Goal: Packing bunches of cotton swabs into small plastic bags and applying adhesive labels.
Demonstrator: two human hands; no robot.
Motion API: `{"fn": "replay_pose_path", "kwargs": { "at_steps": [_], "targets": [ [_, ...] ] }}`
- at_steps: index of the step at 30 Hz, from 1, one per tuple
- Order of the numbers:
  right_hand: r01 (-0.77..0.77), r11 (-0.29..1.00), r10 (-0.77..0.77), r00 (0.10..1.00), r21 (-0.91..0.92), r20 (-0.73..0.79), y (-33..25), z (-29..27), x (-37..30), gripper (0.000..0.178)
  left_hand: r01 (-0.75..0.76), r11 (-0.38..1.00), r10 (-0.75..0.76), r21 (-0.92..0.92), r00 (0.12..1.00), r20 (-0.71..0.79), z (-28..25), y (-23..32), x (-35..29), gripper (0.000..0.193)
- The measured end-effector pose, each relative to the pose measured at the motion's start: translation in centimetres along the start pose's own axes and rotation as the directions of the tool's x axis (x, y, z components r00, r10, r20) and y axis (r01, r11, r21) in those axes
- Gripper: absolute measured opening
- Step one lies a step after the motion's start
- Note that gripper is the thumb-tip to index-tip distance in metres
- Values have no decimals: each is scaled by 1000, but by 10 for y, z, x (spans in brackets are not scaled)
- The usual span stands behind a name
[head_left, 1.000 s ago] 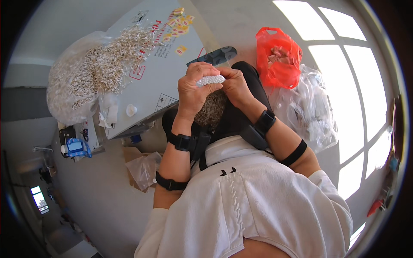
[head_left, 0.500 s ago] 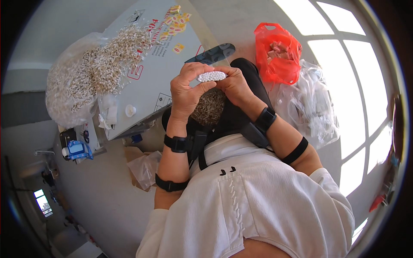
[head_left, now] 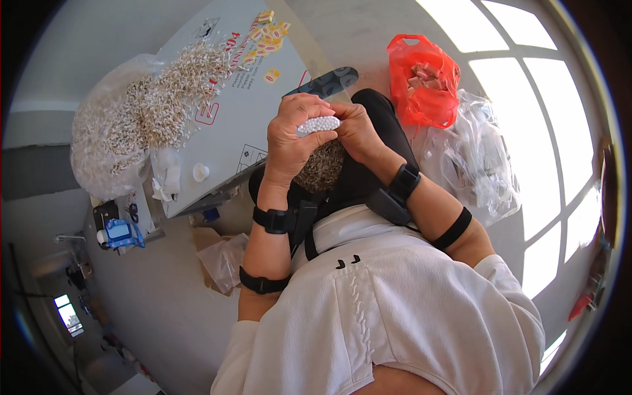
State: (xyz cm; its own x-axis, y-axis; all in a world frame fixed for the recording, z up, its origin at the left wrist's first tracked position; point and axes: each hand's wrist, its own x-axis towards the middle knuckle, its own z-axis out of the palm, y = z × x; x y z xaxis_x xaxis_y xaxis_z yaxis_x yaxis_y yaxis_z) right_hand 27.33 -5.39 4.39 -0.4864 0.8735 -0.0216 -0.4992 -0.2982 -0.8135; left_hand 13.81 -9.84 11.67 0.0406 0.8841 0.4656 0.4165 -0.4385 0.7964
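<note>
A tight bundle of cotton swabs (head_left: 318, 125) shows its round white tips facing up. My left hand (head_left: 289, 138) is wrapped round it, thumb along the near side and fingers along the far side. At the bundle's right end, my right hand (head_left: 362, 133) has its fingers closed against it; their tips are partly hidden. Beneath both hands, between my legs, lies a mass of more swabs (head_left: 320, 168), partly covered by the hands. On the table (head_left: 230, 125) to the left, a loose heap of cotton swabs (head_left: 161, 99) spills from a clear plastic bag (head_left: 89, 141).
Small yellow-and-white packets (head_left: 271, 45) lie at the table's far end. A white round cap (head_left: 200, 172) sits near its front edge. On the floor at right are a red plastic bag (head_left: 431, 108) and clear plastic bags (head_left: 484, 158). A cardboard box (head_left: 207, 253) stands below the table.
The swab bundle has shifted slightly left and down and tilted a little, its right end higher. Both hands stay closed at it.
</note>
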Motion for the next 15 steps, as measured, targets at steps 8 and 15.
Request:
{"fn": "replay_pose_path", "kwargs": {
  "at_steps": [8,15],
  "targets": [
    [42,995,-38,998,-96,41,-1,5,-2,26,24,999,-24,-29,1000,11,0,-1,-2,29],
    [21,998,-21,1000,-55,8,-7,6,-2,24,-15,1000,15,1,1000,8,-4,-1,-2,35]
  ]
}}
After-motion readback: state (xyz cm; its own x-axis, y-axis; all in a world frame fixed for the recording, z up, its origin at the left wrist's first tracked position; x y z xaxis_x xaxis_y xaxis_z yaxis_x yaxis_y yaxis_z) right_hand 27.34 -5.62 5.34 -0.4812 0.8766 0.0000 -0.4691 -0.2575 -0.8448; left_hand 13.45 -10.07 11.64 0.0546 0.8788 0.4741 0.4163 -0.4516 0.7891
